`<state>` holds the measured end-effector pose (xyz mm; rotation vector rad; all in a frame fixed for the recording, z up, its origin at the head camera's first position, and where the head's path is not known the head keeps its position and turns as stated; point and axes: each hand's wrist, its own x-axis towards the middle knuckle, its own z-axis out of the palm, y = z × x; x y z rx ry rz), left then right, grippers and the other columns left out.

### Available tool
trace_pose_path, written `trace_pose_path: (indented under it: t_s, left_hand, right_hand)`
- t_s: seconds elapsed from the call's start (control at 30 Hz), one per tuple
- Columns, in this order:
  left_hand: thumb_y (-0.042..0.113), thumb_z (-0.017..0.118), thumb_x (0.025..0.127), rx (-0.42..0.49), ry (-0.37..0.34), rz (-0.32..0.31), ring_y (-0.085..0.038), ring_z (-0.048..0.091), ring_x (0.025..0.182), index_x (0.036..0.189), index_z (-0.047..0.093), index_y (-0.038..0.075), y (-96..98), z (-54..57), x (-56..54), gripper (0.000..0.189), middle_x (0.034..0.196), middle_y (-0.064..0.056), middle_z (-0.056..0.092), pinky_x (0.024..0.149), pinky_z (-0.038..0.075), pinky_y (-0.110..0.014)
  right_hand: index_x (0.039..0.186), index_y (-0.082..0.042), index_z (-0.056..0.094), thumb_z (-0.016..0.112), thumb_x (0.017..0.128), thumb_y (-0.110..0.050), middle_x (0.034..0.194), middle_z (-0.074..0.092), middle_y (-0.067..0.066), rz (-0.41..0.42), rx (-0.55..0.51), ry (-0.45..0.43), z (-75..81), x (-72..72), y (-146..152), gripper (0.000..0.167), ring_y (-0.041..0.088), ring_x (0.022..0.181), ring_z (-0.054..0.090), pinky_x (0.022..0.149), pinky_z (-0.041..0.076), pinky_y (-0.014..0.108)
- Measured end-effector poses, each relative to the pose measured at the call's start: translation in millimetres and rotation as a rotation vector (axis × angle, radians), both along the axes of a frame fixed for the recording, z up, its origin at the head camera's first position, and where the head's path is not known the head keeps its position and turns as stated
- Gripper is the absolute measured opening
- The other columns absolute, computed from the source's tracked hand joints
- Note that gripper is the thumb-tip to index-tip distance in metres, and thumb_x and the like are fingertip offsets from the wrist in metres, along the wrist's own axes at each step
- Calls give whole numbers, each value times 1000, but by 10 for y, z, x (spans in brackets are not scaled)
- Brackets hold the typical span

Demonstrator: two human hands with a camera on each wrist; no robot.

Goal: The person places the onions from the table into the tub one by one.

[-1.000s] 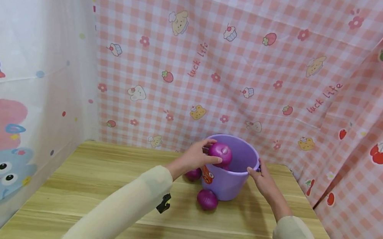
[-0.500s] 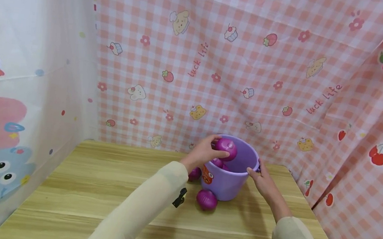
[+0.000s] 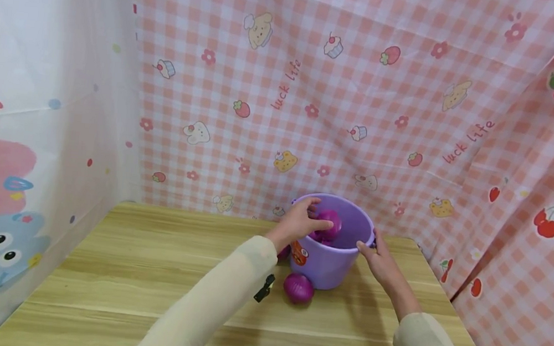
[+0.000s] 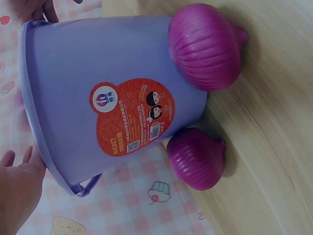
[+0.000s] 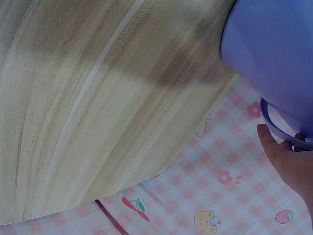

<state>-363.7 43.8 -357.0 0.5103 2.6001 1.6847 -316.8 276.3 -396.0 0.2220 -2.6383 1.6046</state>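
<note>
A purple bucket (image 3: 325,267) with a red label stands on the table. Over its left rim reaches my left hand (image 3: 300,218), fingers spread and thumb extended. Just beyond the thumb, a red onion (image 3: 332,225) is inside the bucket, apart from the fingers as far as I can see. More onion shows under the hand, partly hidden. On the right, my right hand (image 3: 380,258) grips the rim by the handle (image 5: 281,132). One red onion (image 3: 298,289) lies against the bucket's front; another onion (image 4: 196,158) sits by its left side, mostly hidden in the head view.
The wooden table (image 3: 147,272) extends left and towards me. A pink checked curtain (image 3: 246,81) hangs close behind the bucket. A white printed curtain (image 3: 89,93) borders the left side, and a cherry-print curtain (image 3: 538,265) the right.
My left hand moved right over the bucket with an onion, then loosened its fingers. That onion now sits lower, inside the bucket. The right hand has kept its place on the rim.
</note>
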Motion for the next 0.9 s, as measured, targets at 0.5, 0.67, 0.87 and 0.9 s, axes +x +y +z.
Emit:
trace_pose_path:
  t_s: [0.5,0.67,0.87,0.9]
  left_hand:
    - [29,79,86,4,16,-18,-25,57,120,143,50,9,-99,7,23,67,130,-13,60,98,50,-36]
    - [30,79,86,31,-4,-39,-26,56,121,144,49,9,-171,30,27,68,134,-13,59,99,49,-38]
    - [27,80,86,83,2,-52,-28,56,121,143,50,6,-268,62,40,68,133,-15,59,99,49,-38]
    - [27,80,86,86,-2,-50,-28,56,121,143,50,7,-283,63,39,68,132,-14,59,99,49,-38]
  right_hand:
    - [156,4,-3,46,105,-25,157,14,32,-4,12,-21,10,16,6,76,43,147,10,119,6,57]
    - [156,4,-3,46,105,-26,158,12,32,-9,21,-32,6,4,8,76,43,147,9,119,5,57]
    - [156,2,-3,46,105,-28,159,9,31,-6,19,-36,17,23,6,77,43,147,6,119,5,57]
    - [156,2,-3,46,105,-28,159,9,31,-7,21,-34,14,22,7,77,43,147,6,119,5,57]
